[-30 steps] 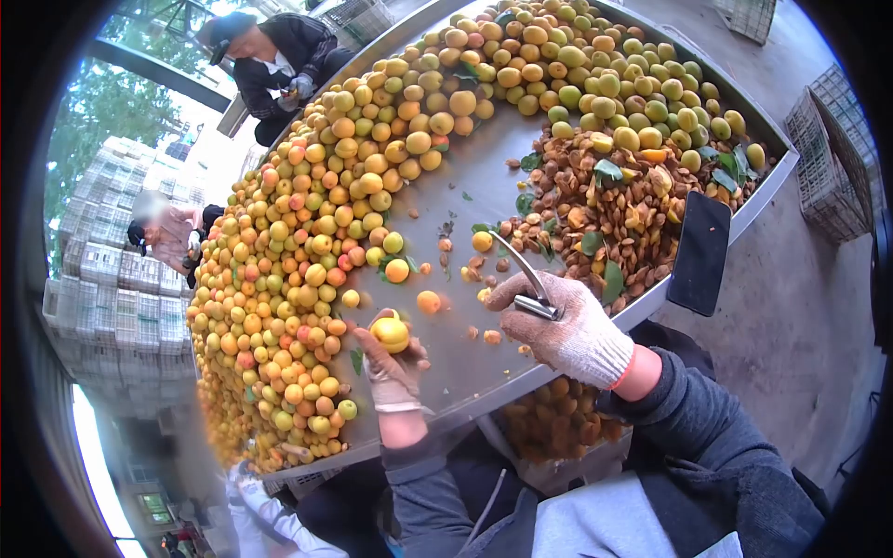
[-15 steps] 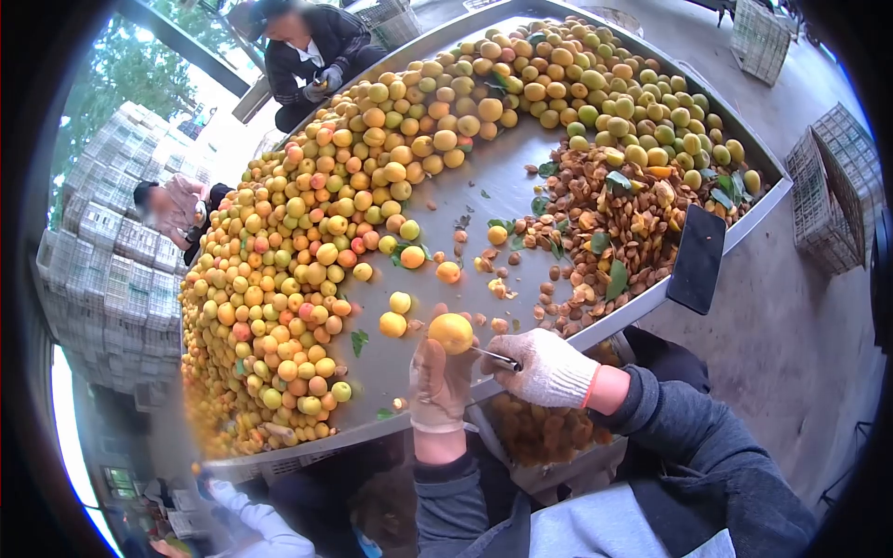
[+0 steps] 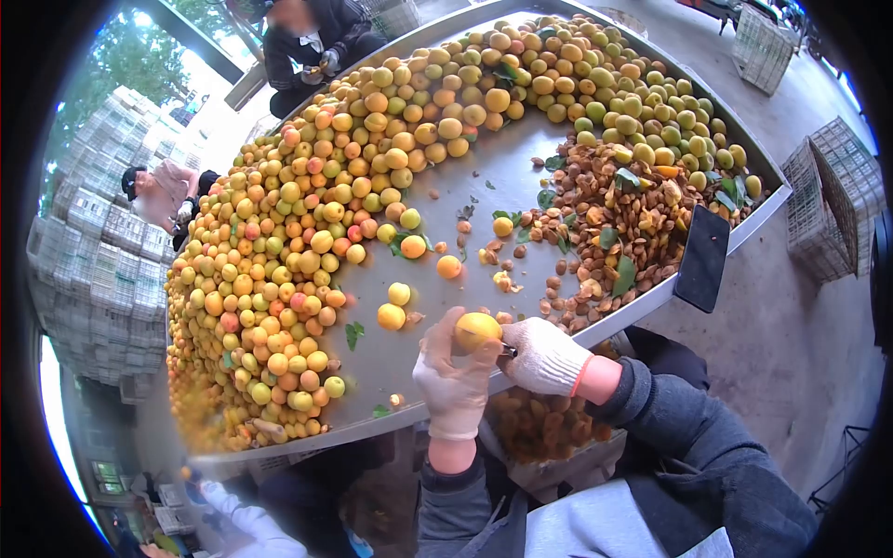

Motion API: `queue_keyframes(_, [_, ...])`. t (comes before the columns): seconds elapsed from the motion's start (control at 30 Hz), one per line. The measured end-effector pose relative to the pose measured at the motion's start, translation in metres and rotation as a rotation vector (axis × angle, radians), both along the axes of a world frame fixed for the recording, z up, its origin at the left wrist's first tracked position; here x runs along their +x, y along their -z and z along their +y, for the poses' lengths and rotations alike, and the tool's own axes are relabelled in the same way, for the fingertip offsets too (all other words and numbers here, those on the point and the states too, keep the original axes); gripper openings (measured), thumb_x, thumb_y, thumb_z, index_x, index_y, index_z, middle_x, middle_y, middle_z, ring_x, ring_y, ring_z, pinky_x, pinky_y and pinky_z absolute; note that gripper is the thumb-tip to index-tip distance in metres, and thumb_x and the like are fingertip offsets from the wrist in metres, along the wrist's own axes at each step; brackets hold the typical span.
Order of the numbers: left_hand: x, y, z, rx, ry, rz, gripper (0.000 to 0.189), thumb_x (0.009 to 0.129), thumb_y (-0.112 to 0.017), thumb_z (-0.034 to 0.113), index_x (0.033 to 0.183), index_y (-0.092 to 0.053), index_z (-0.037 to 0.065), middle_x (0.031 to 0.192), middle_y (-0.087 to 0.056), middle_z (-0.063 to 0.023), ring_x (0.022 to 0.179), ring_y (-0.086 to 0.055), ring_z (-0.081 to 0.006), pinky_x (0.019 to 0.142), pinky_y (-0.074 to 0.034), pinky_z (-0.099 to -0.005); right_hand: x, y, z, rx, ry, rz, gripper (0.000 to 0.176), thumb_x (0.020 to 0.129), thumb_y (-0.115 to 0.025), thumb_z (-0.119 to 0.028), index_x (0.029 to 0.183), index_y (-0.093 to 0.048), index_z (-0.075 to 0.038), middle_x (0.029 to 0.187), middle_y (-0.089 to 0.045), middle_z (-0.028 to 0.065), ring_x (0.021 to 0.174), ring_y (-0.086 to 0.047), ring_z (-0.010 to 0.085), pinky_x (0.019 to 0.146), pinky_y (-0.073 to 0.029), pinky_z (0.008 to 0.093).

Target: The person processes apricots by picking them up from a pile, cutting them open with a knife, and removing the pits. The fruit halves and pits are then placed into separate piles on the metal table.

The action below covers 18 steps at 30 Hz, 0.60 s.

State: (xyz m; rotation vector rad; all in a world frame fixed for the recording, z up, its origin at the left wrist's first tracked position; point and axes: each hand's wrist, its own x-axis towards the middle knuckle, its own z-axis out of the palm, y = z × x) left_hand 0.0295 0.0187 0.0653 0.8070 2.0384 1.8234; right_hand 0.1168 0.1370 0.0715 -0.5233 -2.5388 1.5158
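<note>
Table (image 3: 372, 372): apricots (image 3: 307, 214), pits (image 3: 623, 214); phone (image 3: 702, 259) at rim, crates (image 3: 823, 200) beyond
Left hand (image 3: 453, 381): pinching fruit (image 3: 477, 332)
Right hand (image 3: 549, 358): closed round tool (image 3: 508, 351), mostly hiding it

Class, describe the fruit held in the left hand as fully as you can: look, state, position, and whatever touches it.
The fruit is round, yellow-orange and smooth-looking, and seems whole on the side that shows. The gloved left hand grips it, fingers around its left and lower sides, above the near part of the metal table. The gloved right hand holds a small tool close against its right side; whether the tip has entered it is hidden.
</note>
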Motion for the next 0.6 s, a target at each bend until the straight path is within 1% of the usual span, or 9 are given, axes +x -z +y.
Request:
queue_keyframes(0.13, [0.001, -0.001, 0.000, 0.102, 0.012, 0.218, 0.057, 0.076, -0.081, 0.022, 0.119, -0.055, -0.006, 0.107, -0.064, -0.0129, 0.101, -0.060, -0.0196, 0.088, -0.049, -0.0314, 0.000, 0.004, 0.000, 0.048, -0.039, 0.009, 0.013, 0.080, -0.060, -0.009, 0.089, -0.066, -0.004, 0.078, -0.064, 0.0205, 0.071, -0.063, 0.0381, 0.064, -0.050, 0.0415])
queue_keyframes(0.2, [-0.003, 0.000, -0.002, 0.319, 0.178, -0.367, 0.057, 0.077, -0.080, 0.023, 0.119, -0.054, -0.006, 0.106, -0.064, -0.0133, 0.102, -0.059, -0.0196, 0.089, -0.049, -0.0311, -0.001, 0.014, -0.004, -0.065, 0.077, 0.121, 0.013, 0.080, -0.060, -0.009, 0.091, -0.066, -0.003, 0.078, -0.064, 0.0214, 0.072, -0.063, 0.0390, 0.065, -0.050, 0.0417])
queue_keyframes(0.23, [-0.003, 0.000, -0.002, 0.322, 0.177, -0.364, 0.057, 0.077, -0.080, 0.023, 0.119, -0.054, -0.006, 0.106, -0.064, -0.0133, 0.102, -0.059, -0.0196, 0.089, -0.049, -0.0311, 0.000, 0.013, -0.006, -0.062, 0.075, 0.124, 0.013, 0.080, -0.060, -0.009, 0.091, -0.066, -0.003, 0.078, -0.064, 0.0214, 0.072, -0.063, 0.0390, 0.065, -0.050, 0.0417])
queue_keyframes(0.3, [-0.003, 0.001, -0.001, 0.331, 0.215, -0.610, 0.059, 0.077, -0.080, 0.027, 0.119, -0.054, -0.006, 0.105, -0.064, -0.0137, 0.100, -0.060, -0.0203, 0.089, -0.049, -0.0318, 0.001, 0.013, -0.008, 0.016, 0.052, 0.166, 0.014, 0.081, -0.060, -0.009, 0.093, -0.065, -0.004, 0.079, -0.064, 0.0214, 0.073, -0.062, 0.0400, 0.065, -0.050, 0.0417])
queue_keyframes(0.33, [-0.002, 0.001, -0.001, 0.337, 0.213, -0.611, 0.059, 0.077, -0.080, 0.027, 0.119, -0.054, -0.006, 0.105, -0.064, -0.0137, 0.100, -0.060, -0.0203, 0.089, -0.049, -0.0318, 0.002, 0.012, -0.010, 0.021, 0.049, 0.164, 0.014, 0.081, -0.060, -0.009, 0.093, -0.065, -0.004, 0.079, -0.064, 0.0214, 0.073, -0.062, 0.0400, 0.065, -0.050, 0.0417])
queue_keyframes(0.43, [0.001, 0.000, 0.002, 0.290, 0.174, -0.530, 0.059, 0.075, -0.081, 0.026, 0.120, -0.055, -0.003, 0.104, -0.065, -0.0114, 0.098, -0.061, -0.0206, 0.089, -0.049, -0.0321, 0.003, 0.010, -0.009, 0.054, 0.099, 0.179, 0.018, 0.080, -0.058, -0.007, 0.096, -0.065, -0.004, 0.081, -0.064, 0.0209, 0.074, -0.062, 0.0404, 0.066, -0.050, 0.0417])
queue_keyframes(0.5, [0.009, 0.006, 0.002, 0.051, 0.039, -0.006, 0.060, 0.073, -0.083, 0.023, 0.121, -0.055, 0.000, 0.106, -0.065, -0.0082, 0.096, -0.062, -0.0205, 0.089, -0.049, -0.0319, 0.004, 0.010, -0.007, -0.009, 0.075, 0.207, 0.022, 0.078, -0.057, -0.005, 0.098, -0.065, -0.005, 0.082, -0.065, 0.0205, 0.076, -0.062, 0.0404, 0.067, -0.050, 0.0418])
queue_keyframes(0.53, [0.008, 0.004, 0.001, 0.049, 0.045, -0.009, 0.060, 0.073, -0.083, 0.023, 0.121, -0.055, 0.000, 0.106, -0.065, -0.0082, 0.096, -0.062, -0.0205, 0.089, -0.049, -0.0319, 0.004, 0.010, -0.004, -0.010, 0.041, 0.187, 0.025, 0.076, -0.056, -0.004, 0.100, -0.065, -0.006, 0.083, -0.065, 0.0204, 0.077, -0.063, 0.0400, 0.067, -0.050, 0.0416])
queue_keyframes(0.6, [0.004, -0.002, 0.000, -0.077, 0.054, 0.426, 0.061, 0.072, -0.083, 0.020, 0.123, -0.054, 0.002, 0.107, -0.064, -0.0061, 0.097, -0.062, -0.0198, 0.091, -0.048, -0.0315, 0.004, 0.006, 0.004, -0.026, -0.011, 0.106, 0.026, 0.077, -0.056, -0.005, 0.101, -0.065, -0.006, 0.083, -0.065, 0.0205, 0.076, -0.063, 0.0397, 0.067, -0.050, 0.0412])
